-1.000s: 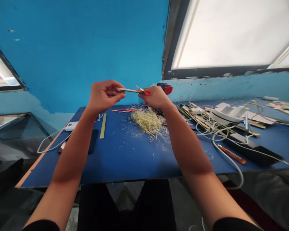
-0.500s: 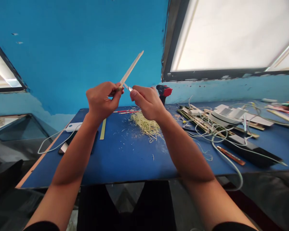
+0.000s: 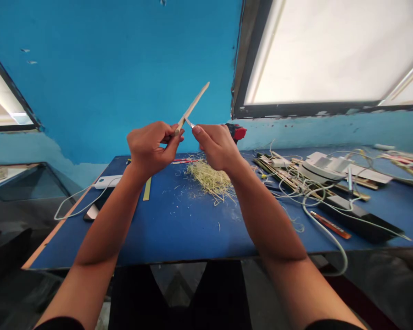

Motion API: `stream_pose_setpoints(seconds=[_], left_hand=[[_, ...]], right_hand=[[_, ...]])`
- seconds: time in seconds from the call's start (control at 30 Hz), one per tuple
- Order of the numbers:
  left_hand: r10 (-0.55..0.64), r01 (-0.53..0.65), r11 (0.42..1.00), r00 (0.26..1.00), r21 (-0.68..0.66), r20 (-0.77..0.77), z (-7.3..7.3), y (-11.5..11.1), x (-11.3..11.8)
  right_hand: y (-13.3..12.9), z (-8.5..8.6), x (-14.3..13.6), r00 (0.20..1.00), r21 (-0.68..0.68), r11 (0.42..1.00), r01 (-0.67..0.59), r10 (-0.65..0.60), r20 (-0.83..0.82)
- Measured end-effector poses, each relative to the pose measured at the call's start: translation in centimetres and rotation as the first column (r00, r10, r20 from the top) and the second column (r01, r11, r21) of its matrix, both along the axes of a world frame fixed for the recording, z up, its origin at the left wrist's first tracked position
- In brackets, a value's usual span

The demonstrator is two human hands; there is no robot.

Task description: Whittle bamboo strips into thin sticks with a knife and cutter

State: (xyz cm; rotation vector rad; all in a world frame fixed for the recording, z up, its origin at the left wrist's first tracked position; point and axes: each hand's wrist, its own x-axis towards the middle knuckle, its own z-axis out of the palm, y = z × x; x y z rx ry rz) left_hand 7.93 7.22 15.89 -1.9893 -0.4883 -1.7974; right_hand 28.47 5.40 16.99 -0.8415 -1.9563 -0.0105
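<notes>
Metal knife touching pale stick; handle hidden inside right fingers.

Both arms forward, fingers curled.

White glare washes out the large, dark-framed rectangular window at upper right, while the space beneath the flat blue tabletop sinks into deep shadow. The bare forearms are shaded, darkest near the elbows. Wide-angle distortion stretches the outer edges, where detail smears, and the pale, slender wooden stick looks slightly soft.
</notes>
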Motion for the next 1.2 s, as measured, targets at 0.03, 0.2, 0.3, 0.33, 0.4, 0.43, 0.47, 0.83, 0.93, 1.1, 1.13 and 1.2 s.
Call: stream_pose_setpoints(seconds=[0.03,0.2,0.3,0.33,0.4,0.43,0.47,0.83,0.93,1.1,1.13,1.2], left_hand=[[-0.007,0.007,1.0,1.0,0.015,-0.002,0.0,0.0,0.1],[-0.089,0.089,0.996,0.995,-0.004,0.048,-0.2,0.1,0.5],[-0.14,0.141,0.99,0.986,-0.007,0.088,-0.2,0.2,0.7],[-0.15,0.151,0.988,0.985,-0.013,0.086,-0.2,0.3,0.7],[-0.16,0.162,0.986,0.984,-0.031,0.073,-0.3,0.4,0.7],[-0.161,0.164,0.986,0.985,-0.04,0.069,-0.3,0.4,0.7],[-0.16,0.163,0.985,0.985,-0.048,0.067,-0.3,0.5,0.6],[-0.271,0.287,0.951,0.954,-0.119,0.13,-0.8,1.8,0.7],[-0.275,0.289,0.953,0.951,-0.089,0.144,-0.8,1.5,0.9],[-0.299,0.309,0.949,0.944,-0.055,0.142,-0.5,1.0,1.1],[-0.305,0.316,0.947,0.942,-0.056,0.142,-0.5,1.2,1.1],[-0.317,0.329,0.942,0.937,-0.061,0.149,-0.6,1.5,1.0]], right_hand=[[0.4,-0.1,0.2,1.0,0.0,1.0,-0.003,0.003,-0.019],[3.2,-0.5,2.1,0.99,-0.05,0.997,0.051,-0.057,-0.127],[4.4,-0.7,2.8,0.984,-0.074,0.994,0.076,-0.087,-0.156],[4.5,-0.8,2.7,0.985,-0.075,0.995,0.073,-0.083,-0.154],[4.1,-0.9,2.1,0.99,-0.07,0.997,0.036,-0.045,-0.131],[3.7,-0.9,1.6,0.993,-0.068,0.998,0.006,-0.014,-0.113],[3.1,-0.8,1.2,0.996,-0.067,0.997,-0.024,0.018,-0.093],[2.5,-0.6,1.1,0.994,0.011,0.994,0.112,-0.112,0.018],[4.5,-1.0,2.5,0.972,-0.001,0.973,0.232,-0.232,-0.027],[5.0,-1.1,3.3,0.963,-0.01,0.964,0.265,-0.265,-0.051],[4.5,-1.0,2.8,0.971,-0.011,0.972,0.234,-0.234,-0.041],[3.4,-0.9,1.6,0.987,-0.014,0.987,0.162,-0.162,-0.015]])
